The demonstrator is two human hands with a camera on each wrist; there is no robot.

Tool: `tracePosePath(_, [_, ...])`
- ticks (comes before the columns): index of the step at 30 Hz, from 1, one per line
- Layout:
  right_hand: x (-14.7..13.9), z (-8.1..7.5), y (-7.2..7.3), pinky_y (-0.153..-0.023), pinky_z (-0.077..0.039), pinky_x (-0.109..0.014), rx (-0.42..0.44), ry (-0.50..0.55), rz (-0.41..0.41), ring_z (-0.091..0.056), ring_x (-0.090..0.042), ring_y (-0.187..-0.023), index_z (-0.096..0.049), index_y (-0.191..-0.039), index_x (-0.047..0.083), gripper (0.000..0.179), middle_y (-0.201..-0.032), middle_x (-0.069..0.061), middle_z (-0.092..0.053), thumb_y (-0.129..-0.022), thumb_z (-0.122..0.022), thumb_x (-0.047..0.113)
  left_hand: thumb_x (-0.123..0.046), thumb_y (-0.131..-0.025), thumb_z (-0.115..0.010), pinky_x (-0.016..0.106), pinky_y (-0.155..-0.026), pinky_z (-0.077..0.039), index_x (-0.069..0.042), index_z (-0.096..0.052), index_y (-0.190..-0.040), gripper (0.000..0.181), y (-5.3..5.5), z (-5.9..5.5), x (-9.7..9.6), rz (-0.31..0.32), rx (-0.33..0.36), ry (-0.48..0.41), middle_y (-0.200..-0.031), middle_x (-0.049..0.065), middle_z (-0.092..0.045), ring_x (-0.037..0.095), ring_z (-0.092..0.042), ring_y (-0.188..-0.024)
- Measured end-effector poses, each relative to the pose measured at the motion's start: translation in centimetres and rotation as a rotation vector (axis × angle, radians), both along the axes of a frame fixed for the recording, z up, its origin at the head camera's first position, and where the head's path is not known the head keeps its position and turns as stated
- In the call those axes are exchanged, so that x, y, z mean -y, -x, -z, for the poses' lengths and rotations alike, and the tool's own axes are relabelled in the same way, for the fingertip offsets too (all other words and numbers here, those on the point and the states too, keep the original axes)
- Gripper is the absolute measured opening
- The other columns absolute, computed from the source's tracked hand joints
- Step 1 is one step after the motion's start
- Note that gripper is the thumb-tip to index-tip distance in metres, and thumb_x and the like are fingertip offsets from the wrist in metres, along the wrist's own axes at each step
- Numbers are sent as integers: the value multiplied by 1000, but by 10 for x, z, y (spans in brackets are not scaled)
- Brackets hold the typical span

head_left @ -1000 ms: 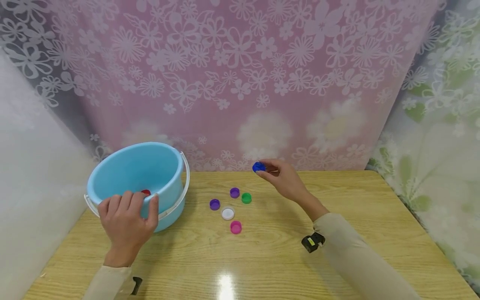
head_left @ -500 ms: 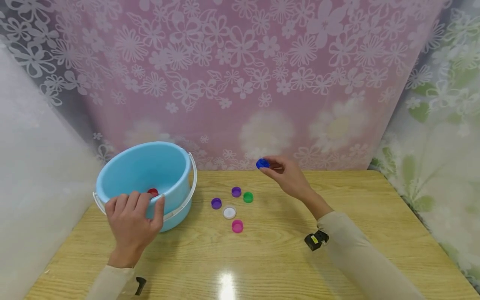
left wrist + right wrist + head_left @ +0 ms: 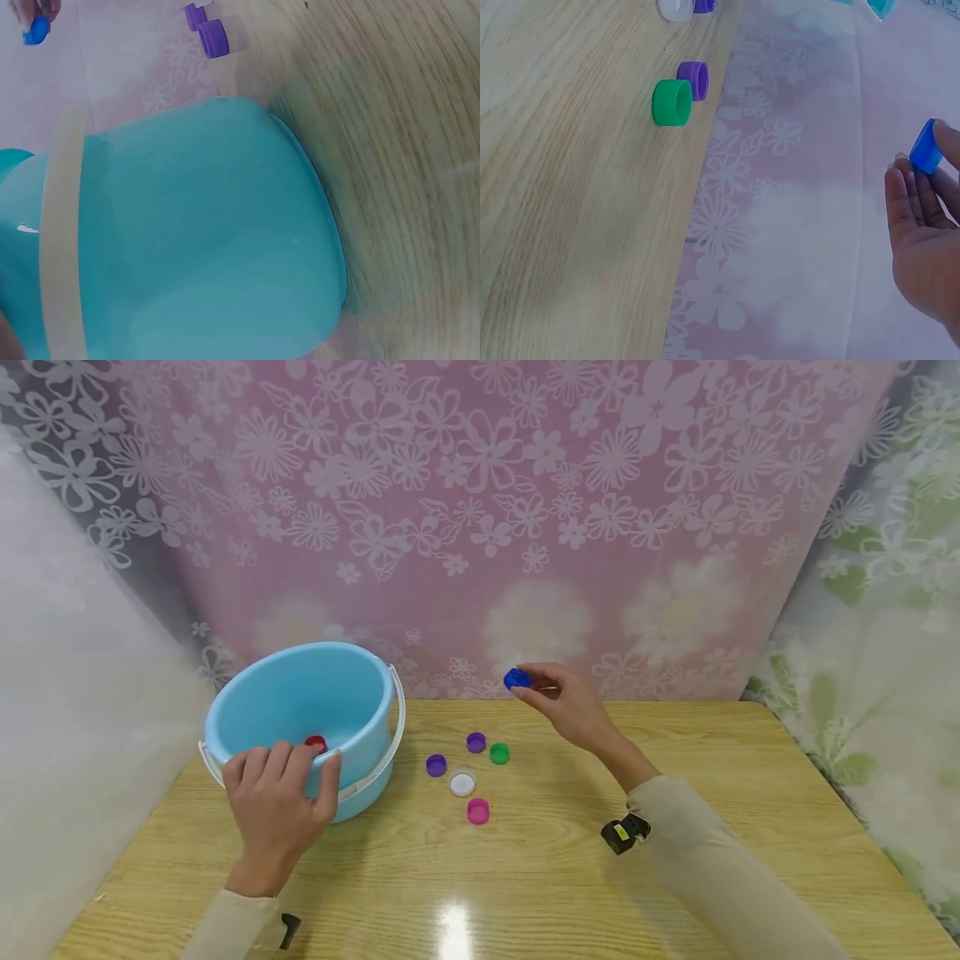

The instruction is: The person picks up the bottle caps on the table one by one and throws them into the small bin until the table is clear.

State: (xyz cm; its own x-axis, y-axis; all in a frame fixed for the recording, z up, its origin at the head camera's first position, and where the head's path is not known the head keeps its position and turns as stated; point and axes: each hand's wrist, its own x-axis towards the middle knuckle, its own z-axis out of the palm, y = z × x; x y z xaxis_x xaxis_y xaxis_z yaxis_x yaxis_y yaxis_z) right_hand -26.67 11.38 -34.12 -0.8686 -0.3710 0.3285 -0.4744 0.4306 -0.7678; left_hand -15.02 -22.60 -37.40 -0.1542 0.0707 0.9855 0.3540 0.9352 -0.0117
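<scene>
Pinching a blue cap point(image 3: 516, 679) between thumb and fingertips, the narrowed right hand point(image 3: 573, 706) was raised before the pink floral curtain point(image 3: 450, 602). The cap sat at the very tips, on the side facing the light-blue bucket point(image 3: 371, 747), which stood well apart to the person's left; that leftward gap was judged the governing relation. Being a short disc, the cap had no marked long axis; in the right wrist view it appeared nearly edge-on and slanting. The left hand point(image 3: 277, 797), much nearer the bucket, gripped its near rim, fingers over the edge, their tips hidden. A red item point(image 3: 317, 743) showed inside. Five loose caps point(image 3: 462, 783) lay on the table point(image 3: 555, 877) between the hands.
</scene>
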Motion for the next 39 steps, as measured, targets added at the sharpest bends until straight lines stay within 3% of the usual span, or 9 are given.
tracePosePath(6, [19, -13, 1, -86, -50, -33, -6, 11, -18, -62, -18, -101, -57, -130, 12, 43, -114, -5, -61, -92, -63, 30, -38, -89, -52, 51, -68, -28, -2, -54, -67, 42, 0, 0, -1, -10, -3, 1, -59, 12, -44, 35, -39, -57])
tracePosePath(18, [88, -41, 4, -88, -48, -27, -19, 128, -154, -60, -13, -99, -56, -130, 8, 44, -116, -2, -60, -90, -66, 24, -39, -90, -52, 51, -67, -27, -3, -51, -65, 44, -1, -3, -2, -2, -20, -1, -59, 11, -43, 35, -37, -56])
tracePosePath(26, [136, -45, -2, -84, -49, -22, -15, 171, -243, -62, -12, -95, -60, -124, 6, 39, -109, -3, -63, -89, -68, 22, -39, -90, -52, 51, -68, -27, -2, -54, -68, 43, -1, -2, -1, -2, -14, 4, -60, 11, -44, 35, -38, -57])
tracePosePath(39, [194, -39, -13, -80, -47, -17, -61, 123, -316, -60, -6, -89, -61, -123, 5, 39, -106, -1, -62, -89, -68, 22, -39, -92, -52, 50, -67, -27, -2, -52, -68, 44, 2, 1, 3, -10, -11, 39, -61, 11, -45, 34, -38, -56])
